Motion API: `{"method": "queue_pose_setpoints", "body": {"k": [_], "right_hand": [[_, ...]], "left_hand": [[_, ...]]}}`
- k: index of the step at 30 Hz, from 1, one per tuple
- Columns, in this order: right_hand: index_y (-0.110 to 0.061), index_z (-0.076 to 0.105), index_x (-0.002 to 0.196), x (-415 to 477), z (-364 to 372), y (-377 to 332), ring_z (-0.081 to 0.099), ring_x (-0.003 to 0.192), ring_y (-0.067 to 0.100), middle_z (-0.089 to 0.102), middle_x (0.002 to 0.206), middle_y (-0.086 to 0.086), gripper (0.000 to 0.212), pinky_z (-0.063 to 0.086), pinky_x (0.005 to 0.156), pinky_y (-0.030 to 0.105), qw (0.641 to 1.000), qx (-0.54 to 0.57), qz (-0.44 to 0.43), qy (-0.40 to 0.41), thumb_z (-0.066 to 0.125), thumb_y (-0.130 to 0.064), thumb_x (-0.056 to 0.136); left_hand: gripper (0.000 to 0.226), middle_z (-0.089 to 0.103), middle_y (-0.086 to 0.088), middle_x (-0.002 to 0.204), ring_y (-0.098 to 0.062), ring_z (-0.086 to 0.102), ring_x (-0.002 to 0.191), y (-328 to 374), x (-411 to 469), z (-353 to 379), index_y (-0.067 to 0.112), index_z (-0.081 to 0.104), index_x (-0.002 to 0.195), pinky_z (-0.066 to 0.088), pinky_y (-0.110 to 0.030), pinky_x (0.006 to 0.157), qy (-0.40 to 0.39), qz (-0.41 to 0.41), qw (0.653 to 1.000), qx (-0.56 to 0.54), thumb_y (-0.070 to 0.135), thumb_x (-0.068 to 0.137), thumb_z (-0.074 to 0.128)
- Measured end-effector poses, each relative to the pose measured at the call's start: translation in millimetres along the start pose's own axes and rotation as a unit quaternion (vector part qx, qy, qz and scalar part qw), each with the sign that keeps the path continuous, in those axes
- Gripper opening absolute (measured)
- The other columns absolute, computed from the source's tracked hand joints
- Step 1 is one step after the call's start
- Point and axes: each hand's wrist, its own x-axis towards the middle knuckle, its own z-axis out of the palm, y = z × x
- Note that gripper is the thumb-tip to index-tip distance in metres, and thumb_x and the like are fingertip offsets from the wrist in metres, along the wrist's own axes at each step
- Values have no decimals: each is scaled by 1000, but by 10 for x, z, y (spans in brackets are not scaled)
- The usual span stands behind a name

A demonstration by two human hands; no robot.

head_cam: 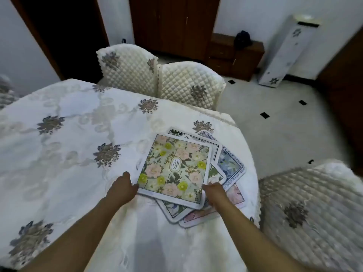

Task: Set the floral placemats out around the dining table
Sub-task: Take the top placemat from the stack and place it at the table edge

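Observation:
A loose stack of several floral placemats lies near the right edge of the table (pixel 68 118), which wears a white embroidered cloth. The top placemat (pixel 174 167) is pale green with pink and yellow flowers and an oval label. Under it show a blue-bordered placemat (pixel 233 165) and a pink placemat (pixel 198 216). My left hand (pixel 122 190) grips the top placemat's near left corner. My right hand (pixel 215 193) holds its near right corner, fingers tucked beneath the edge.
Two quilted cream chairs (pixel 159 79) stand at the table's far side, and another quilted chair (pixel 310 209) is close on my right. A dark wooden cabinet (pixel 172 24) and low drawer unit (pixel 233 55) line the back wall, beside a white tower appliance (pixel 284 50).

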Motion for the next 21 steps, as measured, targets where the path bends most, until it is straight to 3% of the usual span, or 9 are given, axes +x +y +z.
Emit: {"method": "queue_pose_setpoints", "body": {"k": [2,4,7,10,12,15,18,21], "right_hand": [[-1,54,127,-4,115,5,63,99,30,66,117,15,47,46,77,30,998,14,8,56,61,-26,89],[0,55,123,-50,169,6,64,99,31,66,116,17,45,51,77,34,996,38,20,84,62,-24,85],[-1,56,125,-39,237,19,64,96,32,67,112,18,44,57,86,43,994,54,35,88,62,-20,86],[-9,56,130,-53,300,-7,62,94,27,67,119,14,40,54,89,38,994,64,4,86,57,-16,90],[-10,64,113,-80,322,10,64,91,29,70,109,13,26,55,86,40,994,30,-28,100,57,-19,89],[-9,67,91,-205,314,77,66,84,30,70,92,12,16,52,75,35,994,14,-48,100,62,-23,85],[-15,51,62,-405,313,92,55,65,26,53,64,11,27,39,60,32,993,8,-73,95,67,-24,81],[-11,53,60,-637,343,43,63,58,25,57,59,8,27,52,50,32,994,45,-85,43,70,-20,79]], "left_hand": [[33,61,-20,99,-35,59,89,-45,174,23,3,42,107,40,-35,68,-20,-24,997,-69,26,92,60],[29,55,-12,96,-33,56,92,-36,316,55,8,44,106,38,-34,70,-43,-61,988,-132,27,92,59],[14,53,-7,78,-28,54,75,-48,447,127,11,51,84,37,-33,61,-41,-59,980,-183,21,88,60],[20,46,-2,66,-21,45,62,-54,447,128,9,52,71,30,-31,51,-13,-32,983,-179,15,87,60],[30,43,3,61,-19,44,61,-66,370,80,18,44,63,28,-30,50,16,-1,985,-173,16,87,62],[26,50,2,61,-18,47,59,-124,202,-73,18,50,65,33,-29,52,23,12,985,-170,20,86,65],[20,58,-3,63,-20,53,60,-231,-24,-295,14,58,70,36,-29,55,39,23,988,-147,24,85,66],[20,62,-9,66,-23,55,62,-350,-336,-544,12,61,71,37,-30,55,76,28,988,-131,25,84,68]]}}
